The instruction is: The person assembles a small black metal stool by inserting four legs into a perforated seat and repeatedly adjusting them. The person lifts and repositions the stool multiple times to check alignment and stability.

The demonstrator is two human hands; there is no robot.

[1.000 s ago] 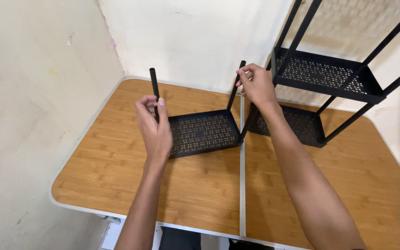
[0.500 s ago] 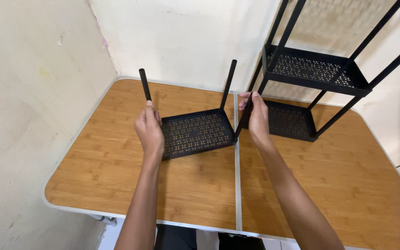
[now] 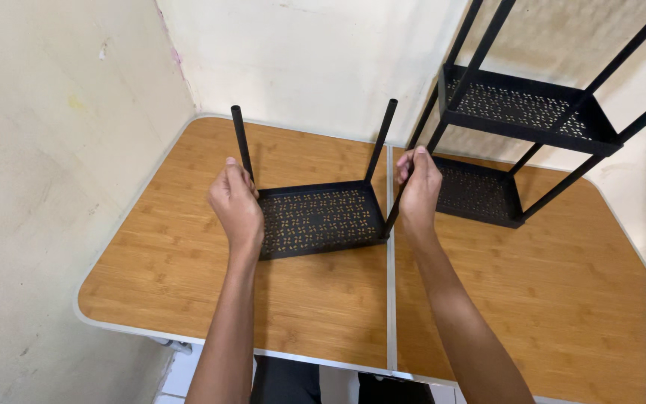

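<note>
Black tray (image 3: pixel 315 221) and black rack (image 3: pixel 521 112) (both with a perforated pattern); bench (image 3: pixel 158 254) orange-brown woodgrain, edged pale grey.

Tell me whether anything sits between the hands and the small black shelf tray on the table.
Nothing visible does. The left hand and right hand each already grip a leg of the small black shelf tray.

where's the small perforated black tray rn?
Head view: the small perforated black tray lies flat on the wooden table, left of its centre seam, between the left hand and right hand, with the tall black shelf rack to its right.
</note>
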